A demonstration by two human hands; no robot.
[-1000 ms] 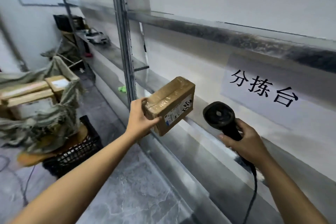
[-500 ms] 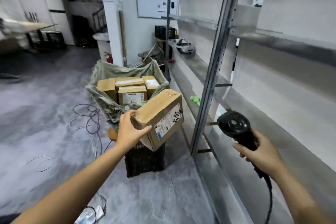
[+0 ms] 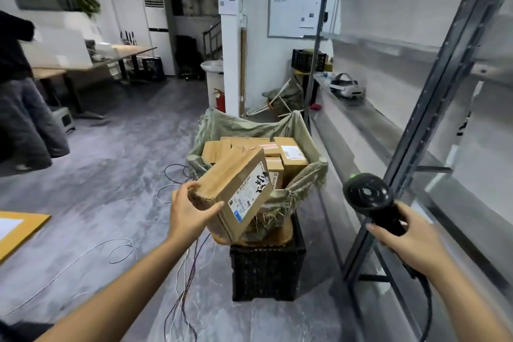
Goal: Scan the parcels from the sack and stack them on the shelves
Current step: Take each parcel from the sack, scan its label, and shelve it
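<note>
My left hand (image 3: 188, 209) grips the near end of a brown cardboard parcel (image 3: 236, 189), held tilted in the air with its white label facing right. A black barcode scanner (image 3: 372, 201) is gripped by its handle in my right hand (image 3: 408, 241), its head turned towards the parcel, a gap between them. Behind the parcel stands the green sack (image 3: 302, 178), open at the top, with several more cardboard parcels (image 3: 288, 154) inside. The grey metal shelves (image 3: 388, 130) run along the right side.
The sack sits on a black plastic crate (image 3: 263, 269). A shelf upright (image 3: 433, 108) stands just beyond the scanner. Loose wires (image 3: 183, 280) trail over the grey floor. A person (image 3: 19, 97) stands at far left. A white headset (image 3: 345, 89) lies on the far shelf.
My view has swung left from the shelves to the sack and room. The parcel in my left hand and the scanner in my right have come along, held much as before.
</note>
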